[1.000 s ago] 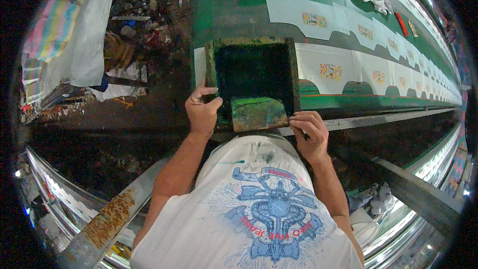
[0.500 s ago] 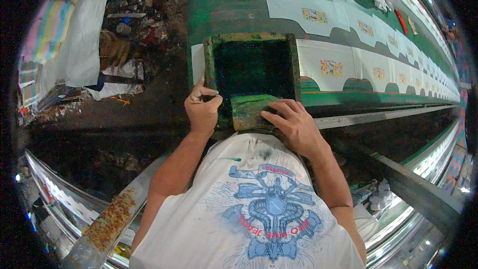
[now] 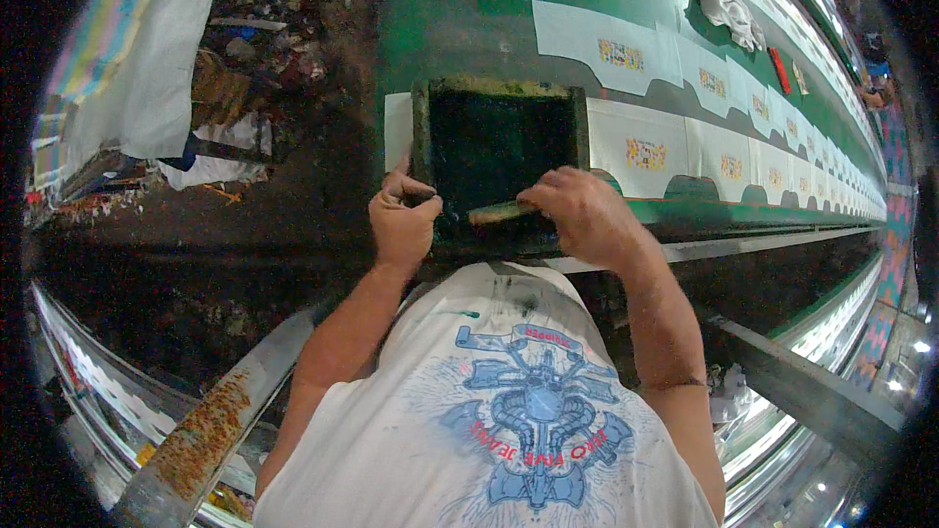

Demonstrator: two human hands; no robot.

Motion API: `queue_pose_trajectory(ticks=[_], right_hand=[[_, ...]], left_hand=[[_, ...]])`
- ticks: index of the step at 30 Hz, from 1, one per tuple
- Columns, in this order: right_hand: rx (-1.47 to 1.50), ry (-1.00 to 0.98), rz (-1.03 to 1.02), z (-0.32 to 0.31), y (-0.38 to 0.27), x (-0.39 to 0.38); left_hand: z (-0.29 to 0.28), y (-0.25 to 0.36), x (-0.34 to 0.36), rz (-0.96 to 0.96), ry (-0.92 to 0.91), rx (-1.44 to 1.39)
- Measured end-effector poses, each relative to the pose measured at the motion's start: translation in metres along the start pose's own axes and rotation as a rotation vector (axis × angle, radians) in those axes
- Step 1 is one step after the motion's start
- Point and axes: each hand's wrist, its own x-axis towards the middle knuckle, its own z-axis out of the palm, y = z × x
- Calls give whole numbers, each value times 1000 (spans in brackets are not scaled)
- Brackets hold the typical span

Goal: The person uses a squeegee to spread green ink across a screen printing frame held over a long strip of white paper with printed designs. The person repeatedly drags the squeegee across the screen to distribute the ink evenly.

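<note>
A dark printing screen frame [image 3: 499,90], stained green, lies on the long green table [image 3: 460,20] in front of me. My left hand [image 3: 404,220] grips its left side near the lower corner, fingers curled round the edge. My right hand [image 3: 585,215] holds a flat, stained squeegee [image 3: 499,212] tilted over the lower part of the dark mesh. Beside the frame runs a row of white cut fabric pieces [image 3: 616,128] with small colourful prints, and a second pale row [image 3: 559,31] lies behind it.
A white rag [image 3: 729,18] and a red tool [image 3: 780,69] lie farther back on the table. At left hang striped and white cloths [image 3: 156,68] beside littered floor [image 3: 254,49]. Rusty metal beams [image 3: 205,430] cross below, either side of my body.
My right hand has moved from the frame's right corner onto the squeegee, which is now lifted and tilted nearly edge-on. My left hand stays on the frame's left edge.
</note>
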Motion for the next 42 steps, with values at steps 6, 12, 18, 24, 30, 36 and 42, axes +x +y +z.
queue_pose_trajectory(ticks=[6, 12, 18, 24, 30, 36, 42], right_hand=[[-7, 212, -4, -6, 46, 57], [-56, 290, 29, -4, 49, 80], [-95, 265, -14, 11, 37, 59], [-116, 192, -25, 32, 8, 19], [-104, 200, -65, 51, -15, -16], [30, 278, -138, 61, -2, -36], [125, 534, -81, 74, 37, -83]], left_hand=[[0, 3, 3, -22, -4, 66], [1, 6, -1, 57, 25, 168], [3, -1, 0, 113, 27, 97], [9, 10, -3, 114, 62, 87], [7, 0, 4, 321, 53, 324], [3, -1, 4, 327, 53, 307], [35, 28, -16, 328, 56, 245]])
